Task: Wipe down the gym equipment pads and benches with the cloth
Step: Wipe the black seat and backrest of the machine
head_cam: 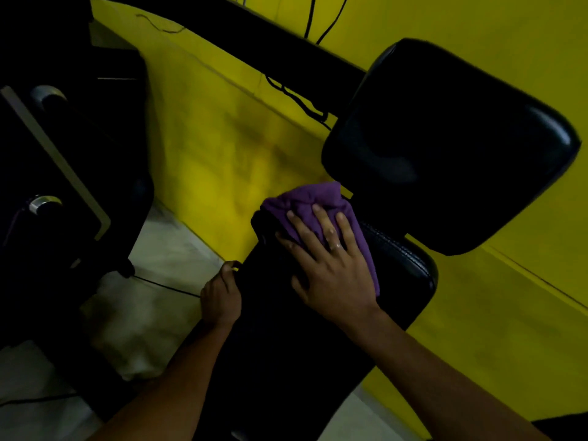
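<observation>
A purple cloth (313, 198) lies on the far end of a long black bench pad (401, 259) that runs from the bottom of the view toward the yellow wall. My right hand (331, 265) presses flat on the cloth with fingers spread and straight. My left hand (222, 294) grips the left edge of the same pad, fingers curled round it. Just beyond the cloth a second, larger black pad (445, 144) stands tilted up against the wall.
A yellow wall (216, 148) with a black band and black cables (299, 100) runs behind the bench. A dark machine with chrome roller ends (44, 202) stands at the left. Pale tiled floor (152, 300) with a thin cable lies between machine and bench.
</observation>
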Tool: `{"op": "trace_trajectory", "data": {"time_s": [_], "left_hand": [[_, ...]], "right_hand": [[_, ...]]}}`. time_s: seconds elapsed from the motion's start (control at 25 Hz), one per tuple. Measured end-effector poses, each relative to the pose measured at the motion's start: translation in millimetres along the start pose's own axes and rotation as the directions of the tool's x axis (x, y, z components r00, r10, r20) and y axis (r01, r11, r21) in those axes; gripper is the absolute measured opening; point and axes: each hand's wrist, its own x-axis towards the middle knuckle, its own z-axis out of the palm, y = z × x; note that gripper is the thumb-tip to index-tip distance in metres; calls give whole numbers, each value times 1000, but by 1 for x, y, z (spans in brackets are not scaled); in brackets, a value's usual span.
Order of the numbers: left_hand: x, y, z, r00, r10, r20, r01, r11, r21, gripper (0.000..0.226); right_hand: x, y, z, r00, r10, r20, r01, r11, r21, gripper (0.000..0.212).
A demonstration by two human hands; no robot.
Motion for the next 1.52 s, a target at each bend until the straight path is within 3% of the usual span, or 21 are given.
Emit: {"op": "trace_trajectory", "data": {"time_s": [0.12, 0.44, 0.64, 0.8, 1.04, 1.24, 1.36, 1.52], "left_hand": [[2, 1, 5, 997, 46, -61, -53, 993, -103, 60], [-20, 23, 3, 997, 40, -67, -53, 976, -209, 61], [-22, 50, 5, 974, 201, -105, -215, 966, -142, 63], [-18, 53, 16, 934, 320, -162, -320, 947, 28, 55], [-19, 52, 17, 900, 361, -247, -367, 930, 22, 52], [-16, 44, 22, 888, 376, -264, -363, 927, 99, 47], [-19, 49, 19, 911, 332, -247, -330, 943, 48, 52], [-18, 46, 20, 891, 373, -258, -378, 925, 32, 56]], "right_hand": [[7, -7, 4, 999, 19, 36, -17, 999, -50, 71], [7, -14, 7, 997, 42, 58, -38, 997, -65, 69], [8, -13, 3, 998, 38, 42, -36, 999, -36, 66], [-10, 9, -14, 996, 13, 90, -10, 999, -41, 69], [33, 14, -19, 992, 85, 93, -76, 992, -100, 69], [3, 3, -8, 977, -131, 167, 146, 985, -86, 72], [-40, 31, -24, 953, -239, 186, 261, 960, -103, 73], [1, 27, -27, 995, -23, 99, 37, 990, -137, 69]]}}
